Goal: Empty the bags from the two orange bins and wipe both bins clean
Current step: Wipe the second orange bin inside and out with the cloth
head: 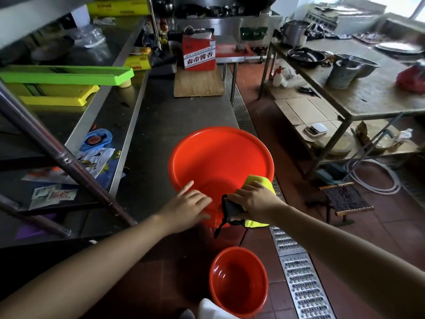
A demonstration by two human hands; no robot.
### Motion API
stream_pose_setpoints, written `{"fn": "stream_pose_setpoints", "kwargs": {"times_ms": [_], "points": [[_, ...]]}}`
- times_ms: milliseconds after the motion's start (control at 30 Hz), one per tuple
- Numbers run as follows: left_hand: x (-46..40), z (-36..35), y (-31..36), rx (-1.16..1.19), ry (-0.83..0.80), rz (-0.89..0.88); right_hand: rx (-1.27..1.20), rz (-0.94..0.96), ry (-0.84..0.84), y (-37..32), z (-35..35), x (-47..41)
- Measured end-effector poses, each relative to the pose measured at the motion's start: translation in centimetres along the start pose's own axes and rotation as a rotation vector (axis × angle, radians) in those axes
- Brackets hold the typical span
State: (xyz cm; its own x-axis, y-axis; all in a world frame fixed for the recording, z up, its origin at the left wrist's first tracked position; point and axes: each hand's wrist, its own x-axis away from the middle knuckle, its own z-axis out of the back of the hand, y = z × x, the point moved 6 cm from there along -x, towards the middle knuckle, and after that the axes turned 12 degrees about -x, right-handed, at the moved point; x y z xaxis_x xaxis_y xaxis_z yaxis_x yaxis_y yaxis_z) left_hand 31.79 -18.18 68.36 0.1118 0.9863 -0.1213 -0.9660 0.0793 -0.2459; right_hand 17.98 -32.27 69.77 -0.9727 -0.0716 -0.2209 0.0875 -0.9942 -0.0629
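The large round orange plastic bin [220, 155] sits at the near edge of the long stainless-steel counter [161, 116], tipped toward the person so that its open mouth and bare inner floor face the camera; no bag shows inside it. The right hand [254, 200] lies over the bin's near right rim with its fingers curled round a folded yellow cleaning cloth [259, 183] that has a dark grey part with a hanging black strap [219, 227]; the cloth lies against the rim and inner wall. The left hand [189, 207] rests on the near left rim, fingers straight and spread, index finger pointing up along the edge, grasping nothing. Below, on the red-brown tiled floor [391, 231], stands the smaller round orange plastic bin [239, 280], upright, also bare inside, just beside a perforated metal floor drain grate [301, 282] that runs along the counter. A white shoe tip [210, 310] touches this bin's near edge. Farther along the counter lie a wooden cutting board [199, 82] and, on its far end, a red carton with white label and Chinese lettering [199, 52]. On the steel shelf to the left rest a bright green plastic tray [66, 74] stacked on a yellow plastic tray [57, 95], with printed packets [96, 157] lower down. Across the aisle stands a second steel table [368, 95] carrying a metal bucket [342, 73] and a dark pan [305, 56]; a small woven stool [347, 199] stands on the floor near it.
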Motion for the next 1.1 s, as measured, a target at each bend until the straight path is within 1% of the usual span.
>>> {"fn": "stream_pose_setpoints", "kwargs": {"times_ms": [100, 200, 300, 400, 467, 533, 600, 667, 733, 833, 967, 1100], "points": [[-1.0, 0.0, 1.8, 0.064, 0.058, 0.042, -0.011, -0.012, 0.028, -1.6, -0.2, -0.7], [-0.1, -0.2, 0.5, 0.045, 0.097, 0.015, -0.059, -0.012, 0.047, -0.7, -0.2, -0.2], [1.5, -0.6, -3.3, -0.016, 0.059, 0.042, -0.065, 0.032, 0.004, 1.5, 0.1, 0.9], [1.5, -0.2, -5.9, -0.066, -0.025, 0.087, -0.032, 0.047, 0.026, 2.8, 0.7, 0.7], [0.8, -0.1, -5.4, -0.060, -0.094, 0.067, -0.030, 0.033, 0.026, 2.9, 0.8, 0.1], [0.0, -0.4, -3.2, -0.050, -0.106, 0.015, -0.020, 0.014, -0.019, 2.2, 0.3, -0.6], [-0.8, -0.6, -0.9, -0.002, -0.088, 0.007, -0.020, -0.005, -0.055, 1.1, -0.1, -1.1], [-1.6, -0.7, 0.3, 0.054, -0.070, 0.043, -0.014, -0.020, -0.033, 0.3, -0.3, -1.2], [-1.9, -0.7, 0.3, 0.060, -0.061, 0.044, -0.013, -0.028, -0.003, 0.0, -0.2, -1.0], [-1.3, -0.9, -0.6, 0.041, -0.042, 0.010, -0.025, -0.023, 0.023, -0.2, -0.2, -0.8], [-0.6, -0.7, -2.2, 0.064, 0.010, -0.006, -0.073, -0.033, 0.011, -0.3, -0.6, -1.4], [0.5, -0.9, -5.7, 0.062, -0.011, -0.006, -0.074, 0.040, -0.021, 1.8, 0.1, -0.8]]}}
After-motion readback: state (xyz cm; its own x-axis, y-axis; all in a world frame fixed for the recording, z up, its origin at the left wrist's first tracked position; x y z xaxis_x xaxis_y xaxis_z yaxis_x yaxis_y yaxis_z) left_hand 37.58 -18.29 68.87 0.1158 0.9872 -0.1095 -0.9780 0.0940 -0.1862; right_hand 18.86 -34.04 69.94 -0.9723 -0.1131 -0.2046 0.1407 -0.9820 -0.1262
